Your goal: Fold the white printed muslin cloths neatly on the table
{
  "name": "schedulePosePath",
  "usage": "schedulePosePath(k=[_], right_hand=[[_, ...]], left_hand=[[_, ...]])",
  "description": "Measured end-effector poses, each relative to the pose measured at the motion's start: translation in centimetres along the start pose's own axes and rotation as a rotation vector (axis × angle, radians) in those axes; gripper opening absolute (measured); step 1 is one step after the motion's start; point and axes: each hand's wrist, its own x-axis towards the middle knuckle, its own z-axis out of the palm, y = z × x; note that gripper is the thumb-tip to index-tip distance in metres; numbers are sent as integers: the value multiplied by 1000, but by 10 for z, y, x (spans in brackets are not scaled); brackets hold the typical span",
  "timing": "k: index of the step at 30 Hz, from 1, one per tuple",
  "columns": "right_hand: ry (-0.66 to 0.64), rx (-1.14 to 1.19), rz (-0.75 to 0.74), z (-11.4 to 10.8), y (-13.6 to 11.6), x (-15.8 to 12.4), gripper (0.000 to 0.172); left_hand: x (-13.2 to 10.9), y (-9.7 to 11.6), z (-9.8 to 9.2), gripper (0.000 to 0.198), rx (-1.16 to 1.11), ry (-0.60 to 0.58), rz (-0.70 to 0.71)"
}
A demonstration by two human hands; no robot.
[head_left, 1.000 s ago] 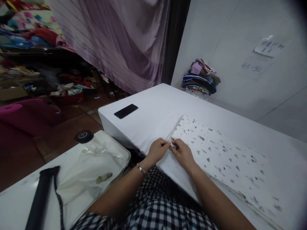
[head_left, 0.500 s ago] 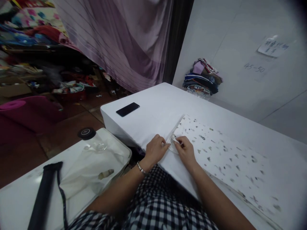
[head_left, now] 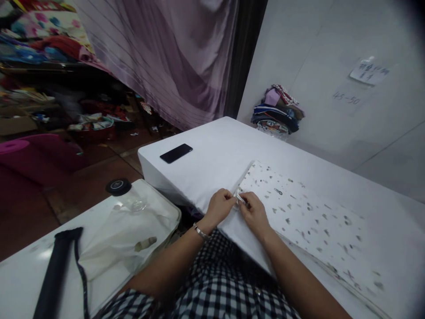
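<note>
Left hand point(head_left: 219, 208) and right hand point(head_left: 255, 215), fingertips closer together than 0.5 s ago, pinch white fabric point(head_left: 238, 194) at left end of printed cloth point(head_left: 299, 215) on white table point(head_left: 215, 148), work still centred there.

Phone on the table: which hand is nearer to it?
Left. The phone lies ahead and to the left of both hands; the left hand is at the printed cloth's edge, and the right hand is beside it, farther from the phone.

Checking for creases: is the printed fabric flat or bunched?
Mostly flat: the printed fabric lies smooth on the table; the left hand and right hand pinch white material near its corner.
</note>
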Motion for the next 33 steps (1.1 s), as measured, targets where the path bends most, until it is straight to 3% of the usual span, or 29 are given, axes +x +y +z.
schedulePosePath(k=[5, 8, 11, 17, 20, 23, 28, 31, 33], right_hand=[[0, 55, 76, -1, 4, 0, 19], [62, 193, 199, 1, 11, 0, 19], [72, 291, 269, 4, 15, 0, 20], [83, 284, 283, 6, 15, 0, 18], [93, 243, 264, 6, 14, 0, 16], [90, 176, 217, 4, 10, -1, 14], [1, 45, 117, 0, 2, 0, 19], [46, 140, 187, -1, 6, 3, 19], [123, 298, 281, -1, 10, 5, 20]], left_hand=[[4, 0, 0, 17, -138, -57, 31], [4, -1, -11, 24, 39, -32, 104], [-1, -4, -20, 28, 323, -25, 81], [-8, -7, -15, 27, 521, -76, 75], [-5, -6, -11, 18, 435, -55, 84], [1, -5, -10, 20, 195, -37, 30], [14, -3, -5, 25, -141, -101, -46], [21, -1, -7, 33, -214, -169, -31], [24, -2, -13, 37, -140, -155, 7]])
